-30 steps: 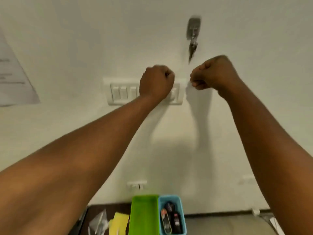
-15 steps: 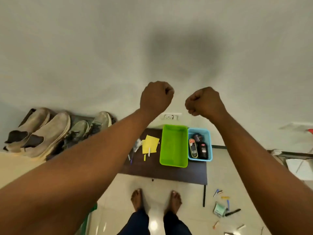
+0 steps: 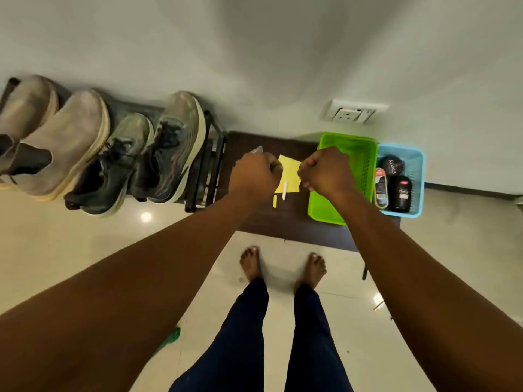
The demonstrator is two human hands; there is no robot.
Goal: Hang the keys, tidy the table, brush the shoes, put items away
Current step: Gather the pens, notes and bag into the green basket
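Beige slip-on shoes point(image 3: 53, 140) sit far left of the curled fingers, on a dark shoe rack point(image 3: 210, 165), with a pair of dark green laced sneakers point(image 3: 147, 157) beside them, nearer the hands. Next comes the left hand point(image 3: 254, 175), raised over the left end of the dark table point(image 3: 285, 222); its fingers are curled tight into a fist, and I cannot tell whether anything is inside. A bit of clear plastic point(image 3: 257, 149) shows just beyond its knuckles. Between the two fists lies a yellow paper point(image 3: 288, 172) on the table, with a small white stick point(image 3: 284, 190) and a yellow strip point(image 3: 274, 201) just below it. The right hand point(image 3: 325, 169) hovers close beside the left, fingers likewise curled into a fist, with no object visible in it. Behind its knuckles stands a green basket point(image 3: 362, 148), and touching that on the far side a blue basket point(image 3: 416, 162) holding shoe-polish containers point(image 3: 394, 182). A wall socket point(image 3: 353, 113) is mounted above the baskets. Bare feet point(image 3: 283, 264) stand on the pale floor below the fists.
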